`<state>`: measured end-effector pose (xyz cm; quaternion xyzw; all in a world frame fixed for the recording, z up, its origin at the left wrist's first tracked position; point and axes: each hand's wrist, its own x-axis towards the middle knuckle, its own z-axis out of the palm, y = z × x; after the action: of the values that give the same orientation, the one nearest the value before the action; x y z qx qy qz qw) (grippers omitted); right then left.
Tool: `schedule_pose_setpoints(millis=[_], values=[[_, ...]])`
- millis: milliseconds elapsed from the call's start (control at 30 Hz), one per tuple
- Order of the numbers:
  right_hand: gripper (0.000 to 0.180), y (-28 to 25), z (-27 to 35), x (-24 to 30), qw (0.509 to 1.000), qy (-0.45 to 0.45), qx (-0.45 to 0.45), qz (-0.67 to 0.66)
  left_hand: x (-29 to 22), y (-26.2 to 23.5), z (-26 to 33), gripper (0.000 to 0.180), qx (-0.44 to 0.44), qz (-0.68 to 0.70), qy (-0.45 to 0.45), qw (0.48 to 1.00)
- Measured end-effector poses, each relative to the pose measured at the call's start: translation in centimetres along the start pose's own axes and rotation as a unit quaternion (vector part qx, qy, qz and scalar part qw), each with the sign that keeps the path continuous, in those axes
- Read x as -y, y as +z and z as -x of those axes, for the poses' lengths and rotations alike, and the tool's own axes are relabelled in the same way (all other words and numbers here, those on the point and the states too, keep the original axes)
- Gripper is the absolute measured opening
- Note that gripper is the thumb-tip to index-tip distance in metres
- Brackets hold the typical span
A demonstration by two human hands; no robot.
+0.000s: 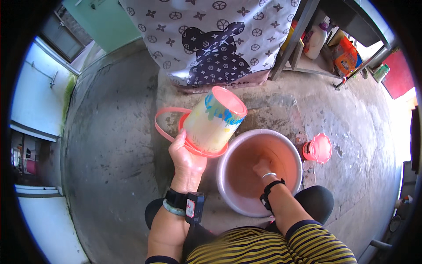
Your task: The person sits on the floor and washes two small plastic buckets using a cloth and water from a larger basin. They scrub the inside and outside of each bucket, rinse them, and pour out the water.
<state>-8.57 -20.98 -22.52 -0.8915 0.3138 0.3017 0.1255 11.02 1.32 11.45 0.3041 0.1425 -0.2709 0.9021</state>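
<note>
Squatting over a round basin (224,187) on the concrete floor (114,149), the person works with both hands. The basin holds cloudy, reddish-brown water.

The left hand (187,160) is just left of the basin, closed around the rim of a small pail (214,119), with the fingers wrapped under its red lip. The pail is held above the basin's upper-left edge, turned upside down and tilted: its long axis runs from lower left to upper right, its pink base faces up and to the right, away from the basin, and its mouth points down toward the hand. Its side is pale yellow with blue and green splashes. A pink carrying handle (165,118) hangs out in a loop on the side away from the basin.

The right hand (263,168) is inside the basin, sunk in the water. Its fingers are blurred by the water, so I cannot tell how far they are closed or whether they hold anything.

Just right of the basin a pink lid (318,148) lies on the floor. Beyond the basin hangs a patterned cloth (206,39), and to its right stands a shelf (307,61) with bottles.
</note>
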Motion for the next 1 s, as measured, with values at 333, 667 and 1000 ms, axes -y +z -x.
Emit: schedule_pose_setpoints(millis=[333,667,1000], values=[[0.042,-14.7,12.6,5.5,0.785,-0.352,0.006,-0.511,0.0,-2.2,-1.3,0.052,0.003,-0.014,0.018,1.0],[0.036,-32.8,23.2,6.3,0.62,-0.322,0.004,-0.716,1.9,-3.7,-0.6,0.042,-0.014,-0.099,0.006,0.995],[0.031,-29.0,16.2,7.9,0.814,-0.2,-0.338,-0.427,4.1,-2.5,0.8,0.042,0.056,-0.205,-0.045,0.976]])
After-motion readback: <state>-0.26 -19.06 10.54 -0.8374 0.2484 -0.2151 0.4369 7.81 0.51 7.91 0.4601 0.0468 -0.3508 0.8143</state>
